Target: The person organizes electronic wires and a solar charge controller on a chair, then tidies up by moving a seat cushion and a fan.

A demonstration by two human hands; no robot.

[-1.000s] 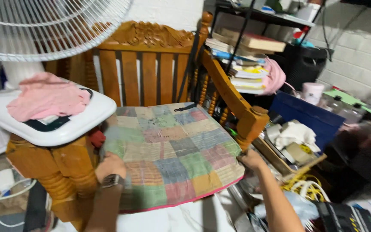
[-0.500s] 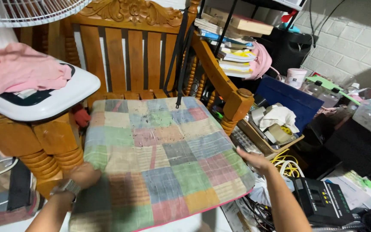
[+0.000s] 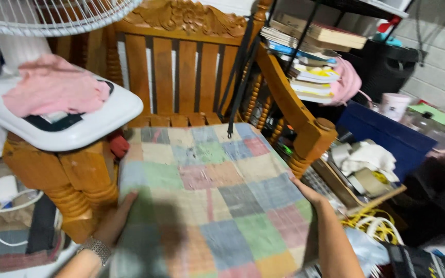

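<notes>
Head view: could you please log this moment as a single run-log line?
left hand: on cushion's left edge | right hand: on its right edge | patchwork cushion: on wooden chair seat | fan base: on armrest, pink cloth on top

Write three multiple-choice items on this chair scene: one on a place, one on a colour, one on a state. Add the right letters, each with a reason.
1. Where does the pink cloth lie?
A. on the white fan base
B. on the cushion
C. on the bookshelf

2. What colour is the wooden chair?
A. black
B. orange-brown
C. white

3. How do the hands meet the patchwork cushion?
A. both hang clear of it
B. only one touches it
C. the left hand and right hand each grip a side edge

Answers:
1. A, since the cloth is heaped on the white base under the fan cage.
2. B, since the slats, arms and carved top rail are all orange-brown.
3. C, since each hand sits at one side edge of the cushion.
</notes>
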